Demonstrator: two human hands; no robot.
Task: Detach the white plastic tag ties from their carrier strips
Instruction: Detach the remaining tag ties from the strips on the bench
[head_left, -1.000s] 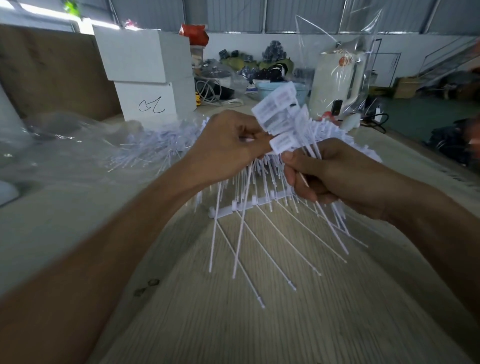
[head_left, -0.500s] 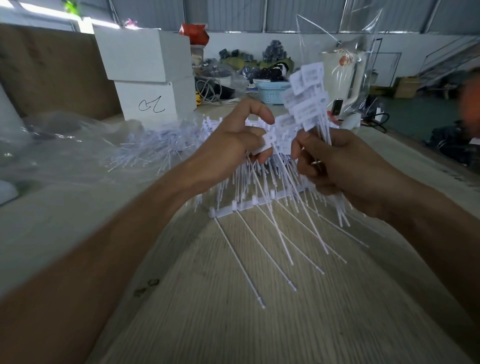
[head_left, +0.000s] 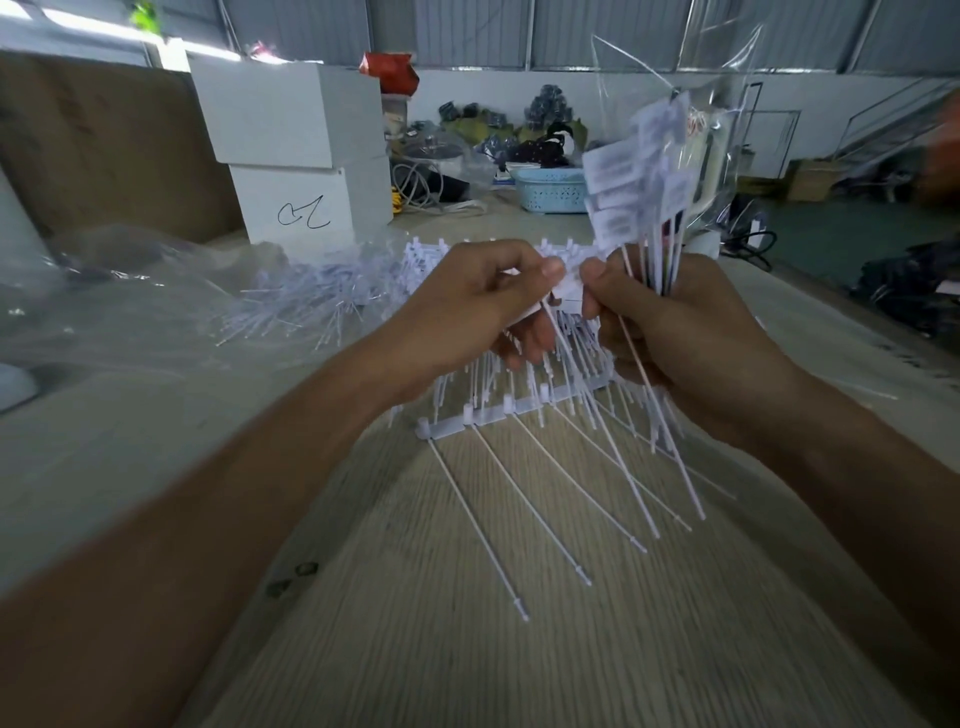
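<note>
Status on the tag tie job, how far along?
Partway. Done: the right hand grips a bundle of detached ties, and a pile of loose ties lies on the table. In hand: the left hand pinches one tie's tag beside the right thumb. Left: the carrier strip carries several ties, with more strips behind the hands.

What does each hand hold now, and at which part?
Right hand grips a bundle of detached ties around their stems. Left hand pinches one tie's flat tag.
</note>
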